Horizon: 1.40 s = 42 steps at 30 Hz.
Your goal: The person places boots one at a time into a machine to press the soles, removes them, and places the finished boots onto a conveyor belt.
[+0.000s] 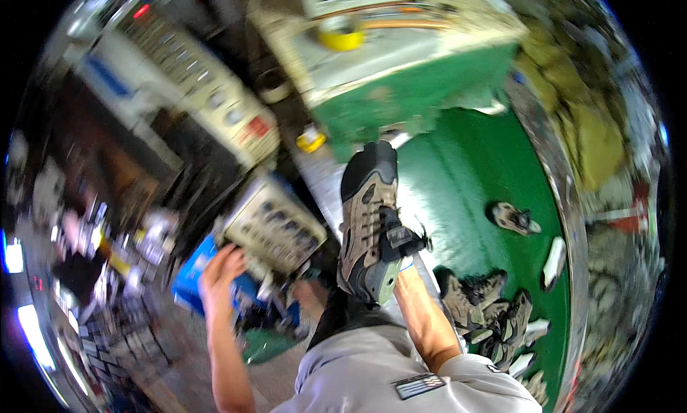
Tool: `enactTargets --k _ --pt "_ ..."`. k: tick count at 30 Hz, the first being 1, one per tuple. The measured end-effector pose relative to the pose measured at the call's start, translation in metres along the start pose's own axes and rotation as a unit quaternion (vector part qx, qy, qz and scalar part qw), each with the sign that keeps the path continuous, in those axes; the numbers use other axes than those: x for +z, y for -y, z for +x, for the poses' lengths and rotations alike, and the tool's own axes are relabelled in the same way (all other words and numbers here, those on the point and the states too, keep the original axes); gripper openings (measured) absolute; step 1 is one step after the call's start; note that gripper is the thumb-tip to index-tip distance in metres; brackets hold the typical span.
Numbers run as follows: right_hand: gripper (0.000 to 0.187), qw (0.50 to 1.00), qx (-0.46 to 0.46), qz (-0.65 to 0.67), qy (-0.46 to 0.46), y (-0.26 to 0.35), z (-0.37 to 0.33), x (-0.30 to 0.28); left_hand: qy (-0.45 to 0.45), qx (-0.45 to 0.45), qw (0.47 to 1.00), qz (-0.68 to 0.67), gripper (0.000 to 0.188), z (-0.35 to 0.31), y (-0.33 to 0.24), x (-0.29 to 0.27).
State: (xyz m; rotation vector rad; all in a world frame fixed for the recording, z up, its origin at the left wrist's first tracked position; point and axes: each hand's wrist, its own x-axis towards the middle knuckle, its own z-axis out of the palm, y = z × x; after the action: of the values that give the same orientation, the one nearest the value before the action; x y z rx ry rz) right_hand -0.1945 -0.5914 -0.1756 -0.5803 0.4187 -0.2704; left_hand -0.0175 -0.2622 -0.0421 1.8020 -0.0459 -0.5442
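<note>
Centre: brown-and-black laced shoe (356,230) held up in right hand, itself mostly hidden; right forearm (427,316) visible. Lower left: blurred left hand (222,273), fingers loosely bent. Right: glossy green work surface (469,198) bearing brown shoes (459,300).

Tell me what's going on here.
A person seems to be holding up a brown and black shoe with the right arm; the shoe hides that hand. The left hand is spread and looks empty, near a cream control box. On the green surface to the right, one shoe lies apart from a heap of others.
</note>
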Motion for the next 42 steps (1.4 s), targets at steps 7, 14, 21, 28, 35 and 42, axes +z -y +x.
enactTargets --k 7,14,21,28,35,42 --pt "0.05 0.969 0.226 -0.014 0.097 -0.108 -0.026 0.219 -0.03 -0.081 0.977 -0.197 0.036 -0.025 -0.005 -0.073" --pt "0.053 0.941 0.277 -0.101 0.168 -0.2 -0.015 0.314 -0.273 -0.01 0.916 -0.295 0.036 -0.064 0.049 -0.179" --pt "0.042 0.945 0.235 -0.087 0.21 -0.261 0.028 0.363 -0.326 0.074 0.873 -0.355 0.047 -0.041 0.06 -0.225" --pt "0.034 0.921 -0.044 -0.287 0.26 -0.292 0.062 0.357 -0.219 0.015 0.878 -0.425 0.047 -0.005 0.078 -0.192" --pt "0.031 0.94 -0.065 -0.282 0.179 -0.326 0.059 0.338 -0.205 -0.051 0.916 -0.342 0.045 -0.001 0.101 -0.202" --pt "0.03 0.94 -0.081 -0.289 0.163 -0.334 0.057 0.34 -0.203 -0.026 0.912 -0.355 0.044 0.009 0.104 -0.206"
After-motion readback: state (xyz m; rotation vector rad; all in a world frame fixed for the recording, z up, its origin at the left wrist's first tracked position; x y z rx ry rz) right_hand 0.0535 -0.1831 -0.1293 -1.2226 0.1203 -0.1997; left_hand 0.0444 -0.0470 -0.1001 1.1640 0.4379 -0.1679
